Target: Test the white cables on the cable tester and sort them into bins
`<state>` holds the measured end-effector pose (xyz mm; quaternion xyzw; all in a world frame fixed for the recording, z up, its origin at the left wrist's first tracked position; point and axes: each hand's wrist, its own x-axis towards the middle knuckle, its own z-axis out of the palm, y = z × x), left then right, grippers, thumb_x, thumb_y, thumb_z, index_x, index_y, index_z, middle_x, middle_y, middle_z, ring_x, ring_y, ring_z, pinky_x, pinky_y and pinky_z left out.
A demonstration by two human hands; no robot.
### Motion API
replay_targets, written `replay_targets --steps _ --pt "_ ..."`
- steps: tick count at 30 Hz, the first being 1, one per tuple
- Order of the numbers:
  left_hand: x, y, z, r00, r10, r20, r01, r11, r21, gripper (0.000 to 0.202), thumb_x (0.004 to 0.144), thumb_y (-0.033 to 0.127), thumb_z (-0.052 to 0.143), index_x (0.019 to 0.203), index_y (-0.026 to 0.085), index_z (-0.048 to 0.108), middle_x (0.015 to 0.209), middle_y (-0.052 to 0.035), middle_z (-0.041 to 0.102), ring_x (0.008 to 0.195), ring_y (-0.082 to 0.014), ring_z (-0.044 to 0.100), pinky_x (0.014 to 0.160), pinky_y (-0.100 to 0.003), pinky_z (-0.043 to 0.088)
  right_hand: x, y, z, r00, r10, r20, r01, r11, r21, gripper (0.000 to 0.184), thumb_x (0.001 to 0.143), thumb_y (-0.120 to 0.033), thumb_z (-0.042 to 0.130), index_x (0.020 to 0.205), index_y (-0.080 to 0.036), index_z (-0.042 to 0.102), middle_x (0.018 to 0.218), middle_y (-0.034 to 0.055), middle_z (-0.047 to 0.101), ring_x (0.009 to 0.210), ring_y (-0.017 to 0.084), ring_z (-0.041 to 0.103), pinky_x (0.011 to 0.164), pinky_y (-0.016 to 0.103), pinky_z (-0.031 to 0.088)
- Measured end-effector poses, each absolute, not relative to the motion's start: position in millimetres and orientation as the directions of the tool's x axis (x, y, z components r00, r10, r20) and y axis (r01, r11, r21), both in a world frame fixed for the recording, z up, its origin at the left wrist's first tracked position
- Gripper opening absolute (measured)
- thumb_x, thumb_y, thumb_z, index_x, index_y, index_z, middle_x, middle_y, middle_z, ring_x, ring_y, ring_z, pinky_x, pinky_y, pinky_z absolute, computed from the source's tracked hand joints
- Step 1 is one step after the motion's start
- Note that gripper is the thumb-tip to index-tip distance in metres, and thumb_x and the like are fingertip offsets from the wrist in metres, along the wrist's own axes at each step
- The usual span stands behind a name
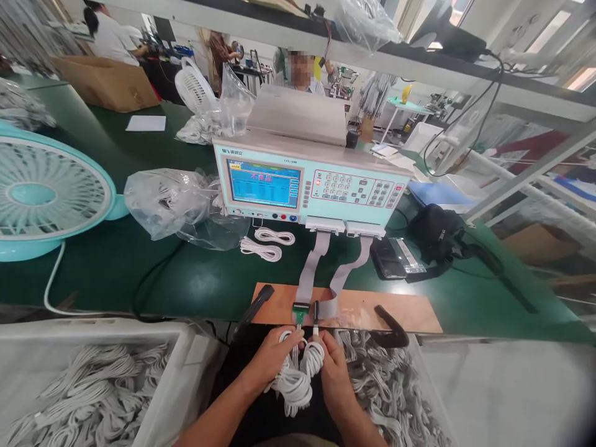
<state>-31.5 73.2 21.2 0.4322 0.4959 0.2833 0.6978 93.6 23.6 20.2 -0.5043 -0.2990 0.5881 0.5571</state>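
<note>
Left hand [274,359] and right hand [333,372] both pinch a cable [298,383] between them. It is white and coiled in loose loops, with its ends reaching connectors [307,312] just beyond the fingertips.

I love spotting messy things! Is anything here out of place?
Two coiled white cables lie loose on the green table before the tester, outside the bin of cables. The left hand and right hand grip a cable bundle; nothing looks broken.
</note>
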Motion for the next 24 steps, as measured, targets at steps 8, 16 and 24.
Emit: replay_targets --steps 8,16,24 --pt "-34.1 73.9 19.0 0.349 0.822 -0.451 0.092 0.449 0.889 0.037 0.074 0.049 0.056 0.058 0.015 0.053 0.049 0.0041 0.043 0.048 -0.0093 0.037 0.047 -0.02 0.028 95.7 9.7 28.9 0.16 0.946 -0.282 -0.269 -0.233 -0.934 0.031 0.081 -0.044 0.057 0.065 -0.019 0.048 0.06 -0.0039 0.04 0.055 0.012 0.033 0.053 0.024 0.031" --pt "-32.5 72.2 21.4 0.338 0.843 -0.418 0.057 0.425 0.903 0.036 0.074 0.047 0.056 0.059 0.015 0.053 0.052 0.0034 0.047 0.049 -0.0096 0.039 0.05 -0.02 0.031 99.2 22.3 19.9 0.127 0.972 -0.196 -0.237 -0.162 -0.958 0.027 0.086 -0.04 0.053 0.068 -0.019 0.053 0.061 -0.003 0.045 0.055 0.013 0.036 0.054 0.026 0.031" --pt "-32.1 71.6 23.1 0.331 0.837 -0.436 0.055 0.445 0.894 0.037 0.073 0.048 0.055 0.059 0.015 0.053 0.048 0.0044 0.046 0.046 -0.0096 0.04 0.05 -0.021 0.03 103.3 23.1 19.3 0.128 0.979 -0.16 -0.164 -0.138 -0.977 0.029 0.084 -0.041 0.054 0.066 -0.018 0.054 0.059 -0.0037 0.043 0.054 0.012 0.035 0.054 0.024 0.031"
